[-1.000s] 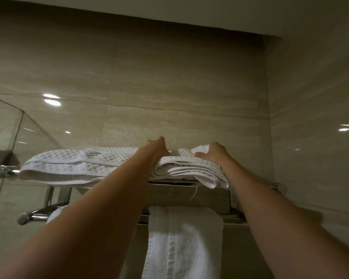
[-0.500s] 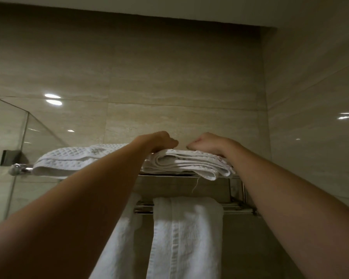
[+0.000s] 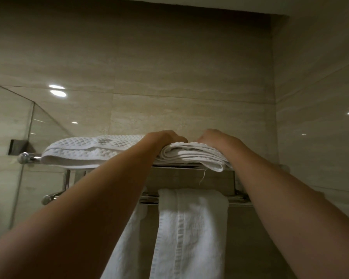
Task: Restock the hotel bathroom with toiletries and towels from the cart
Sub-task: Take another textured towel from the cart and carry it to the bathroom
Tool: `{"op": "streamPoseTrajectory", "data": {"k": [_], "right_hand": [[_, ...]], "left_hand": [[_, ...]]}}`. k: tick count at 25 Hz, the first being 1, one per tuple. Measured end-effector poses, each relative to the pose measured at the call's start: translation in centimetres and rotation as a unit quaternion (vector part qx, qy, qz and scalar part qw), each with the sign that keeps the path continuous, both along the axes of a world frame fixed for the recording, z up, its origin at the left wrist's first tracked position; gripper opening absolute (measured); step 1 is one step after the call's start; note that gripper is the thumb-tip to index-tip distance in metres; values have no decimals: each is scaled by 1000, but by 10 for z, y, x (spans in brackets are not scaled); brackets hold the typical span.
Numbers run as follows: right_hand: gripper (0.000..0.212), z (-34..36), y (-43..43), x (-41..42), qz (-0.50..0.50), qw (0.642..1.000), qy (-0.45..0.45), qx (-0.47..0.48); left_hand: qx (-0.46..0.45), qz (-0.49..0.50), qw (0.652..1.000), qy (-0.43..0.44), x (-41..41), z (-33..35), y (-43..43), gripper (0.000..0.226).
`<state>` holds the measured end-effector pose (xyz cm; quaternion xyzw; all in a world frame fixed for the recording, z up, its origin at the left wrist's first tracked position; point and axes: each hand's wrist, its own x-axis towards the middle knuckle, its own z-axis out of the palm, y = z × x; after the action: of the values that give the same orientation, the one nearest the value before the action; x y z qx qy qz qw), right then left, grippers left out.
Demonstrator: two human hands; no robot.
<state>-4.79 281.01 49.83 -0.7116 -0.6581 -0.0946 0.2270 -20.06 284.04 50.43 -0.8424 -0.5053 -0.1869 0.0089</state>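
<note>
at the far left a glass shower panel (image 3: pixel 6 168) stands against the beige tiled wall (image 3: pixel 169 87), with a dark bracket (image 3: pixel 16 147) on it. just beside the glass, the chrome towel rack (image 3: pixel 26 158) starts with a rounded knob end, and a lower rail (image 3: pixel 48 198) juts out beneath it. a white waffle-weave towel (image 3: pixel 85 152) lies folded flat on the left part of the rack's top shelf.

the left forearm rises from the lower left corner and crosses in front of the rack. the left hand (image 3: pixel 165 137) rests on top of the folded towel (image 3: pixel 191 156), which sits on the right part of the same top shelf. the fingers bend down onto the cloth and are mostly hidden behind the knuckles, so it cannot be told whether they pinch the towel or only press on it. one corner of the folded towel droops over the shelf's front edge, and a loose thread (image 3: pixel 202 178) dangles from it.

the right hand (image 3: pixel 216 137) sits just beside the left on the same towel, a narrow gap between them. its fingers are also bent down and out of sight, so their hold cannot be told.

below, a hanging towel (image 3: pixel 191 228) drapes from the lower rail between the forearms, and a second hanging towel (image 3: pixel 127 248) shows partly behind the left forearm.
</note>
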Motion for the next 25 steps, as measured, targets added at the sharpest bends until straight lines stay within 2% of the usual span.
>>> {"op": "streamPoseTrajectory", "data": {"k": [2, 4, 6, 9, 11, 15, 17, 21, 23, 25], "right_hand": [[32, 4, -11, -5, -11, 990, -71, 121], [30, 2, -22, -10, -17, 972, -128, 195], [33, 3, -28, -14, 23, 975, -96, 199], [40, 5, -29, -29, 103, 988, 18, 112], [54, 5, -31, -46, 104, 994, 19, 40], [104, 7, -28, -81, 91, 995, -2, -39], [96, 0, -23, -90, 90, 995, -19, -48], [66, -9, -17, -94, 91, 995, -41, -12], [48, -10, -17, -95, 79, 996, -34, 9], [39, -15, -21, -96, 70, 995, -49, 56]], "left_hand": [[116, 11, 991, -65, 1, 2, -4, 27], [226, 41, 972, -54, -3, 1, -11, 25], [257, 53, 964, -37, -20, 6, -19, 29], [184, 64, 981, -1, -58, 8, -19, 34], [123, 57, 991, -10, -88, 2, -19, 38], [2, 41, 996, -80, -130, -5, -26, 56], [-30, 43, 994, -100, -135, -8, -22, 61], [78, 71, 994, -41, -133, -19, -12, 63], [108, 72, 991, -22, -133, -20, -11, 65], [134, 69, 988, -17, -134, -23, -8, 65]]}}
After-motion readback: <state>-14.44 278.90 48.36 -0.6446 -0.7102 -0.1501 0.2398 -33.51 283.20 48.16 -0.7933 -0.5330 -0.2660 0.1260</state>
